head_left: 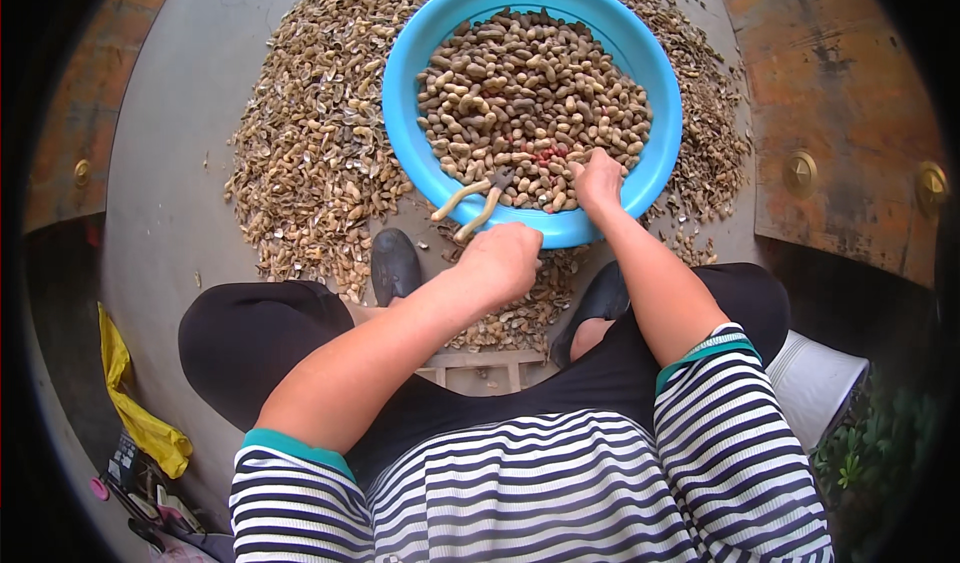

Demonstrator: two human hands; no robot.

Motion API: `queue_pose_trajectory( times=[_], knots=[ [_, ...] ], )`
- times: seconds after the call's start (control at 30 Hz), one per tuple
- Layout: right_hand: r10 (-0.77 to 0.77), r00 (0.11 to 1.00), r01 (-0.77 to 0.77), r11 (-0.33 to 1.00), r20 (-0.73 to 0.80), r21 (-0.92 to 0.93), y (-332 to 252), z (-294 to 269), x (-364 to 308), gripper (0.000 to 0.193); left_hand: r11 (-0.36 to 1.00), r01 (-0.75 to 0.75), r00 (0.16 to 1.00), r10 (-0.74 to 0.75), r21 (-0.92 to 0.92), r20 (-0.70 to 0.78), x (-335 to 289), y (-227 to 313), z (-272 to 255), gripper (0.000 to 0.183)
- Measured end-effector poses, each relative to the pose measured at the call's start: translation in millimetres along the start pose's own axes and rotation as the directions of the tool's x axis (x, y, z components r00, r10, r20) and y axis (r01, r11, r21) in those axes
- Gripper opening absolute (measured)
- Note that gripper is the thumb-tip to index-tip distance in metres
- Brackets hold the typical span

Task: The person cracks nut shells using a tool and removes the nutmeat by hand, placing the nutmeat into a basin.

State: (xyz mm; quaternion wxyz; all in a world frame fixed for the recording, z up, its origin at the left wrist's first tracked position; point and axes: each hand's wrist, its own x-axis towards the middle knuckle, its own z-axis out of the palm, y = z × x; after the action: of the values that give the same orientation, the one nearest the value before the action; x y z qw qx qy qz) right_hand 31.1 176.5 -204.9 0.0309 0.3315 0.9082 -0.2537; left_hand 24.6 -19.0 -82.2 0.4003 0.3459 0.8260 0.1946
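Note:
A blue plastic basin [575, 227] full of unshelled peanuts [530, 83] stands in front of me, with a few red shelled kernels [548, 153] among them. Pliers [478, 213] with cream handles rest across its near rim, jaws pointing inward over the nuts. My left hand [503, 260] is closed just outside that rim, right beside the handles; whatever its fingers hold is hidden. Over the near right part of the peanuts, my right hand [598, 180] has its fingers drawn together. Anything between them is too small or covered to make out.
Empty peanut shells [310, 153] lie heaped around the basin. My dark shoes [395, 265] rest near it. Rusty brown panels [840, 93] with round metal bosses flank the floor. A yellow bag [135, 403] lies at left; a white bucket [815, 383] lies tilted at right, beside green plants [860, 453].

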Motion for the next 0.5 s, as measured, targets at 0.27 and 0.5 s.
queue_pose_trajectory(
  times=[0.27, 0.5],
  knots=[
    [0.077, 0.996, -0.083, 0.984, 0.045, 0.159, 3.3, 6.4, 18.1, 0.032, 0.998, -0.045, 0.999, 0.045, -0.034, 0.001, 5.5, -1.4, 4.9, 0.016],
    [-0.094, 0.905, -0.345, 0.410, 0.416, 0.844, -41.9, -42.6, -0.4, 0.028, 0.968, -0.054, 0.926, -0.044, -0.246, -0.374, 12.9, -8.5, -7.1, 0.022]
  ],
)
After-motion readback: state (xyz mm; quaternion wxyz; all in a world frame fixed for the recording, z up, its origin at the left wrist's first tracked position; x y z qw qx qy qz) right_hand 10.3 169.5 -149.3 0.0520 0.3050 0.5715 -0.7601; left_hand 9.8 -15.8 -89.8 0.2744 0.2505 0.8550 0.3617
